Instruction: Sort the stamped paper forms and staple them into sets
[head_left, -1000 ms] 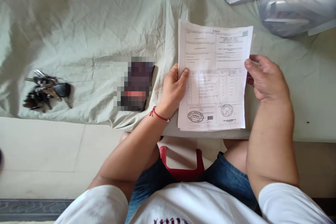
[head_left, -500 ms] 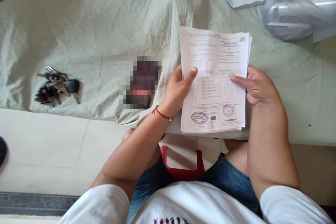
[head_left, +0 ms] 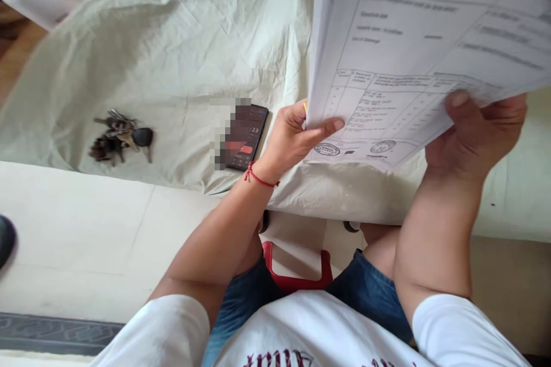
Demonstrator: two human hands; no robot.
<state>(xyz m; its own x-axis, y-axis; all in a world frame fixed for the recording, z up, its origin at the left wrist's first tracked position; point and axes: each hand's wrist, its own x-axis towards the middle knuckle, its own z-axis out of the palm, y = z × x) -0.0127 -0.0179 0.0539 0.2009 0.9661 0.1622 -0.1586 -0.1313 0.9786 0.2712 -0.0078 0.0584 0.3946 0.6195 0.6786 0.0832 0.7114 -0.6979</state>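
Note:
A stack of printed paper forms (head_left: 413,46) with stamps near the bottom is lifted off the bed and fills the upper right of the view. My left hand (head_left: 297,137) pinches its lower left edge, thumb on top. My right hand (head_left: 477,132) grips the lower right edge, thumb on the front page. The top of the stack runs out of view. A red string bracelet (head_left: 258,178) circles my left wrist.
A pale green sheet (head_left: 172,46) covers the bed. A dark phone (head_left: 243,137) lies left of my left hand, a bunch of keys (head_left: 120,137) farther left. A red stool (head_left: 297,264) shows between my knees on the pale tiled floor (head_left: 86,241).
Both hands have raised the stack of papers from the sheet up toward the camera. The view has shifted left, and the bag and notepad at the upper right are out of sight.

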